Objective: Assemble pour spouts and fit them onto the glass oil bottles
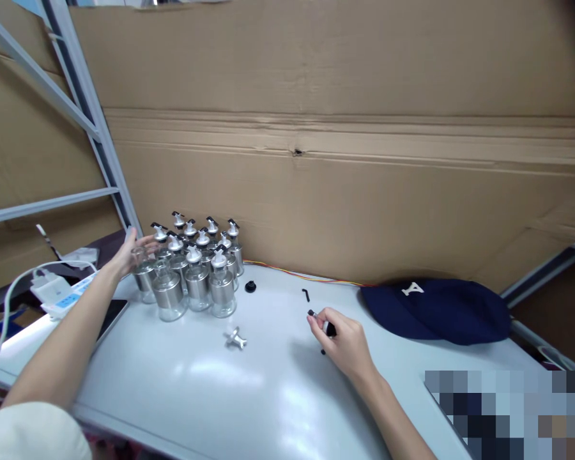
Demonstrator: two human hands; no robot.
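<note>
Several glass bottles with silver bands stand grouped at the back left, most topped by silver pourer spouts with black flaps. Two front-left ones, a bottle (168,295) and another bottle (146,281), have bare necks. My left hand (130,252) reaches behind the leftmost bottle, fingers stretched out; whether it touches glass I cannot tell. My right hand (345,338) is closed in a pinch on a small black part (331,329), mostly hidden by the fingers. Near it lie a small black lever (306,294) and a tiny black piece (322,352). A silver spout (236,338) lies mid-table.
A black stopper (250,287) sits right of the bottles. A navy cap (441,311) is at the back right. Left are a power strip (69,300) with a white cable and a dark flat device (111,319). Cardboard (316,211) walls the back; thin wires run along it.
</note>
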